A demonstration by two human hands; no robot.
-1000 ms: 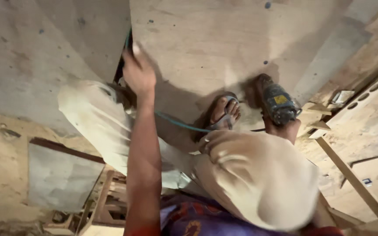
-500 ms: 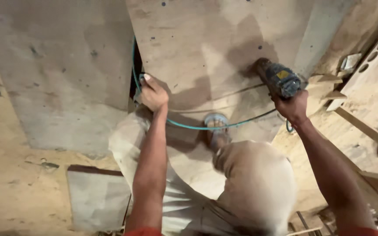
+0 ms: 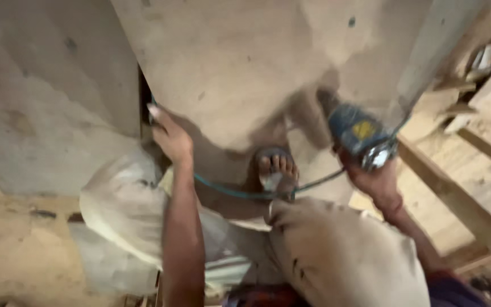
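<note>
My left hand [image 3: 170, 136] rests on the edge of a large plywood sheet [image 3: 245, 62], next to a dark gap between two sheets. My right hand [image 3: 377, 181] grips a blue and yellow power tool [image 3: 359, 132] held against the plywood. A teal cord [image 3: 240, 192] sags from the left hand across to the tool. My sandalled foot [image 3: 276, 170] stands on the sheet between both hands, with my knees in pale trousers [image 3: 336, 256] below it.
Another plywood sheet [image 3: 41, 96] lies at the left. Wooden battens [image 3: 456, 193] and scrap pieces lie at the right on a dusty floor. A flat grey board [image 3: 109, 261] lies at the lower left.
The view has shifted closer and is blurred. My right hand with the power tool has dropped lower on the sheet. My left hand stays at the sheet's edge.
</note>
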